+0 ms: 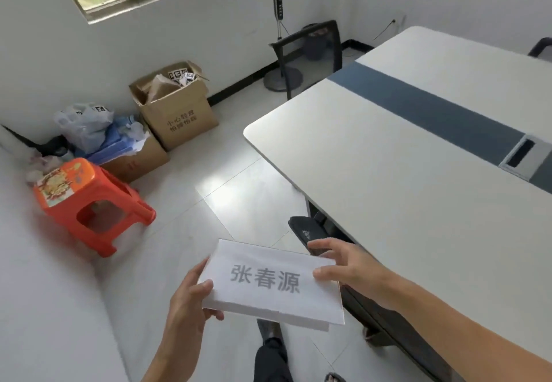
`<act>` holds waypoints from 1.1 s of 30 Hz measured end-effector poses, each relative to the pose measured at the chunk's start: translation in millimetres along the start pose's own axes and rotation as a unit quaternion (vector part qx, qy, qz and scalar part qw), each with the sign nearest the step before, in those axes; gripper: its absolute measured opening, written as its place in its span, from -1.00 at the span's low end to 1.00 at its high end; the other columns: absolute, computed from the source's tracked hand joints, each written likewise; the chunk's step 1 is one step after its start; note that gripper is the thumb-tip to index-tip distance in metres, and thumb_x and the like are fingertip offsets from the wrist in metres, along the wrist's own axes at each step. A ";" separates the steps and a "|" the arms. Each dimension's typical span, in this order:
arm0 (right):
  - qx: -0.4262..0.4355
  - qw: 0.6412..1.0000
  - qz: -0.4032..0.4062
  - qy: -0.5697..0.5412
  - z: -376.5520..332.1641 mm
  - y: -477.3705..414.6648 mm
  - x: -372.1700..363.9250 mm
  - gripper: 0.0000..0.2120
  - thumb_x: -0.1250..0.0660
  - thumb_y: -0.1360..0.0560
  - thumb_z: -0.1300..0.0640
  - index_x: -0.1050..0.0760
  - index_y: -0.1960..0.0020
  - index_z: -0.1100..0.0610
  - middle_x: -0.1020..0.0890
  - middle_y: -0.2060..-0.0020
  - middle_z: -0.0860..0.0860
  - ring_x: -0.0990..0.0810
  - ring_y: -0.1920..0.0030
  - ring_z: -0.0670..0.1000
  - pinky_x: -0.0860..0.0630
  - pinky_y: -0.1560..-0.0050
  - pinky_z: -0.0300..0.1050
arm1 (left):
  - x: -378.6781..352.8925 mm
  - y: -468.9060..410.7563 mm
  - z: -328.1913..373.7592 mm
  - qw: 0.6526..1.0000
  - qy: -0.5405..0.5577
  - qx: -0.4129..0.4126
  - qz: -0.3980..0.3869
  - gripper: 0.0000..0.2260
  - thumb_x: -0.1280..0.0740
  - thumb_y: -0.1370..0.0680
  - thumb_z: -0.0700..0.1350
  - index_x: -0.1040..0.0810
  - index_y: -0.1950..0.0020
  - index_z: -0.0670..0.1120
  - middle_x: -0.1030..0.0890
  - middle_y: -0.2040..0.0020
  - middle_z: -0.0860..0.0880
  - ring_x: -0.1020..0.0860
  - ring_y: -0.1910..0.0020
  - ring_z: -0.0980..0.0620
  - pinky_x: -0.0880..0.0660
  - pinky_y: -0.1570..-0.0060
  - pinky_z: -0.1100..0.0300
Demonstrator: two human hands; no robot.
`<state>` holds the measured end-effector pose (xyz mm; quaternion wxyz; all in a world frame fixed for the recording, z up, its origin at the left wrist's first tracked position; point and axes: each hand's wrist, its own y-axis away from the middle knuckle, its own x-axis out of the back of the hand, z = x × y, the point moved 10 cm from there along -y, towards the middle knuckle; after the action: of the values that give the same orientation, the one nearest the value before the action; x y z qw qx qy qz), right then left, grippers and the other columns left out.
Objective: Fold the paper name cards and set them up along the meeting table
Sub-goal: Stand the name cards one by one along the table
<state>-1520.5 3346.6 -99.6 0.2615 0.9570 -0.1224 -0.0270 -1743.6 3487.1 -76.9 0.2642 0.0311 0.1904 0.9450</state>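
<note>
**Folded name card held in both hands beside the desk**

The desk (388, 190), pale with a dark strip down its middle, fills the right side of the view, and no card stands on the part that shows. Across the floor to the left are a cardboard box (179, 112) against the wall and an orange stool (92, 202) nearer the person.

The name card (268, 283) is in the air over the floor, just off the desk's near edge and not touching it. Its long axis runs left to right, dipping a little to the right. The printed face is turned up toward the wearer, with the three characters upright to them. Along the near edge, stepped layers show that it is already folded.

It is thin paper: very light, floppy across its length and easy to crease by accident. It is best held at the two short ends, clear of the print, with a gentle pinch.

The left hand (191, 301) does this at the left end, thumb on top and fingers (215, 314) curled beneath. The right hand (346, 268) holds the right end, thumb pressed on the face. Its forefinger is stretched out past the far corner, and the rest seem to be under the sheet, hidden.
</note>
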 end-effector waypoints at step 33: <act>-0.320 0.779 0.432 0.325 112.6 36.4 415.7 -0.55 -0.35 -0.48 -0.11 -0.39 -0.34 -0.07 -0.60 -0.18 0.05 -0.54 -0.17 0.14 -0.39 -0.08 -0.06 | -378.1 -307.4 -126.1 0.607 -0.698 -0.251 -0.285 -0.29 0.19 -0.52 0.34 0.18 -0.57 -0.01 0.25 -0.57 -0.12 0.34 -0.53 -0.07 0.39 -0.45 0.00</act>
<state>-1138.9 3157.3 -173.0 0.5610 0.6173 -0.4149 0.3634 -1289.2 3492.8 -293.5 0.5705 0.5577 -0.2972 0.5246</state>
